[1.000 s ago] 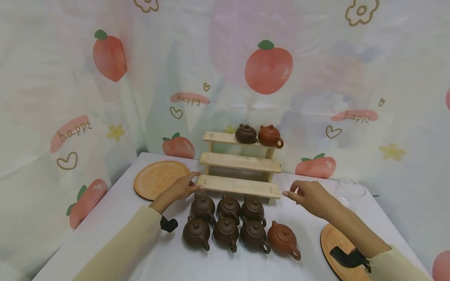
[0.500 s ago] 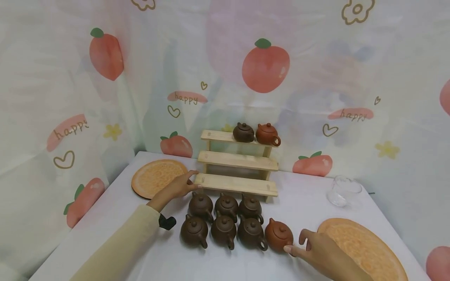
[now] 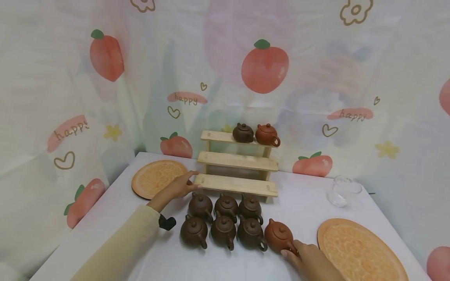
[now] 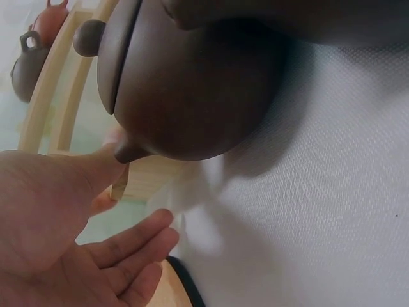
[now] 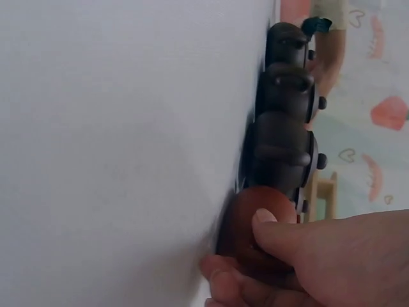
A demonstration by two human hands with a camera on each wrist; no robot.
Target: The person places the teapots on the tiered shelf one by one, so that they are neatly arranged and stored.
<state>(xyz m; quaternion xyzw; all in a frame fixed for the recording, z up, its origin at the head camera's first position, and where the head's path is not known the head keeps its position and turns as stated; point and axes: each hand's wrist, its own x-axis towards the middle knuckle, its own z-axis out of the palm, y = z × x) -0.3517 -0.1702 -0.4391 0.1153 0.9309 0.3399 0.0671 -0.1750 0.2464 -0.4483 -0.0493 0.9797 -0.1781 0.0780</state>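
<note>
My right hand [image 3: 311,260] pinches the handle of a reddish-brown teapot [image 3: 278,235], which stands on the white cloth at the right end of the front row. In the right wrist view, the thumb lies against this teapot [image 5: 255,214] with the other fingers curled near its underside. My left hand [image 3: 180,186] holds the left end of the lowest board of a three-step wooden stand [image 3: 235,184] between thumb and index finger. Its other fingers [image 4: 137,246] hang loose in the left wrist view. Close by, a dark brown teapot [image 4: 192,83] partly hides the thumb tip.
Several dark brown teapots [image 3: 223,231] stand in two rows before the stand. On its top step sit a dark teapot [image 3: 243,133] and a reddish one [image 3: 267,134]. Round mats lie left [image 3: 159,177] and right [image 3: 362,248]. A clear glass vessel [image 3: 343,191] stands back right.
My right hand has come from beside the stand's right end down toward me and taken the reddish teapot's handle. The left hand has stayed at the stand.
</note>
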